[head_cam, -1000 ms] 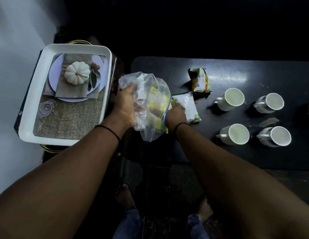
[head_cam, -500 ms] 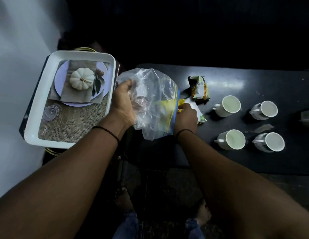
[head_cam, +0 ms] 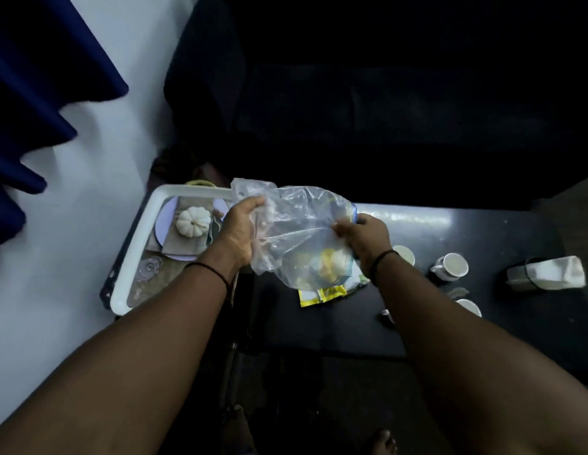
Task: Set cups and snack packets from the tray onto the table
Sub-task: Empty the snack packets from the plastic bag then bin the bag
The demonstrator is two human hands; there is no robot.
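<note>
My left hand (head_cam: 241, 233) is closed on the upper left corner of the bag (head_cam: 299, 231), thumb and fingers pinching the clear film. My right hand (head_cam: 363, 239) is closed on the bag's right edge, near its blue seal strip, fingertips gathered on the film. Both hands hold the bag in the air above the near left part of the table (head_cam: 502, 234).

The bag hangs slack between my hands, its long axis running from upper left down to lower right. Yellow packets (head_cam: 328, 269) sit in its lowest part, below and just left of my right wrist. The right hand is therefore the nearer one to them.

Under the bag, a packet (head_cam: 322, 295) lies flat on the table, partly covered by the film. Cups (head_cam: 450, 266) stand to the right, partly hidden by my right forearm. The tray (head_cam: 138, 234) lies to the left, beside the table; no cups or packets are visible in it.

I judge the coming move to be emptying the bag, mouth down, toward the packet below.
</note>
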